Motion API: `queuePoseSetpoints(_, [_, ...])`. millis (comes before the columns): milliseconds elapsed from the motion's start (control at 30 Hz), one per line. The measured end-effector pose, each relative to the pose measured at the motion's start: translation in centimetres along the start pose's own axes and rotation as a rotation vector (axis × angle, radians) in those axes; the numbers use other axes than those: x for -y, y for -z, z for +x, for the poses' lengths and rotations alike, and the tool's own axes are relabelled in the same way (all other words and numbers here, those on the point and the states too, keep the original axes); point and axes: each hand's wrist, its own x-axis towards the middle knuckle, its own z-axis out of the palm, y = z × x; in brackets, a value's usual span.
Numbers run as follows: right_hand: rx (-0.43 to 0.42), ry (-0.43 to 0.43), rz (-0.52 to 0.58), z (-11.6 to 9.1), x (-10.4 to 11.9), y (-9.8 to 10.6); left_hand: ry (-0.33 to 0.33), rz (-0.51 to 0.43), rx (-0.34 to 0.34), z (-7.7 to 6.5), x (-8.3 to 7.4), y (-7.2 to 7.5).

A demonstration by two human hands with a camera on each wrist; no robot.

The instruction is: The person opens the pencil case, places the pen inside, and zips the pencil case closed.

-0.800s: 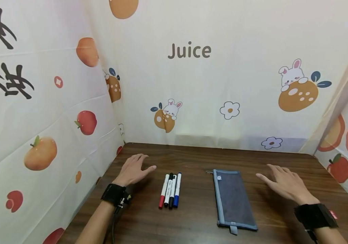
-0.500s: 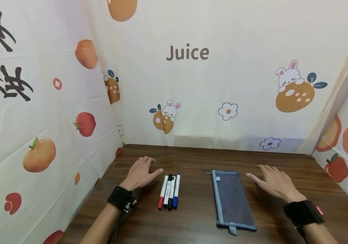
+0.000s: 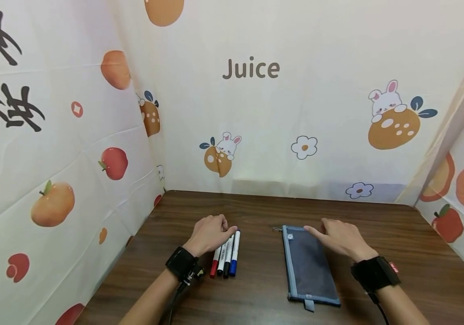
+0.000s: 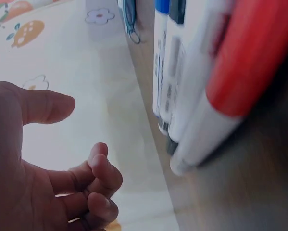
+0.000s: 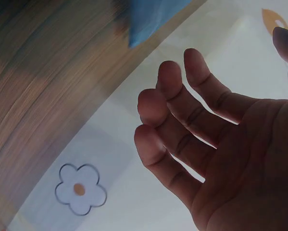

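Several white-barrelled markers lie side by side on the table: a red-capped marker point(image 3: 214, 265) at the left, black-capped markers point(image 3: 223, 262) in the middle and a blue-capped marker point(image 3: 235, 256) at the right. My left hand point(image 3: 209, 234) hovers over their far ends, hiding some of them; in the left wrist view its loosely bent fingers point(image 4: 105, 173) and thumb are apart from the markers. A flat grey mesh zip pouch point(image 3: 312, 273) with blue edging lies to the right. My right hand point(image 3: 341, 238) is above its far right corner, fingers point(image 5: 170, 79) relaxed, holding nothing.
The dark wooden table point(image 3: 256, 293) meets a printed cloth backdrop point(image 3: 264, 117) at its far edge. Cloth walls also stand at left and right. Both wrists wear black straps point(image 3: 375, 273) with cables trailing toward me.
Both hands have moved inward. My left hand has gone right, from beside the markers to above them; my right hand has gone left to the pouch's corner. Markers and pouch stay put.
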Motion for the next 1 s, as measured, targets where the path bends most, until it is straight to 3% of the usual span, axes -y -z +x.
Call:
queuePoseSetpoints(400, [0.053,0.002,0.031,0.4,2.7,-1.3,0.015,0.042,0.020,-0.2,-1.7,-1.2])
queuePoseSetpoints(800, [0.038,0.108,0.007,-0.2,5.2,-2.4,-0.033,0.168,0.057,-0.8,-2.6,-2.0])
queuePoseSetpoints(1000, [0.009,0.165,0.006,-0.7,5.9,-2.7,-0.056,0.172,0.067,-0.9,-3.0,-2.2])
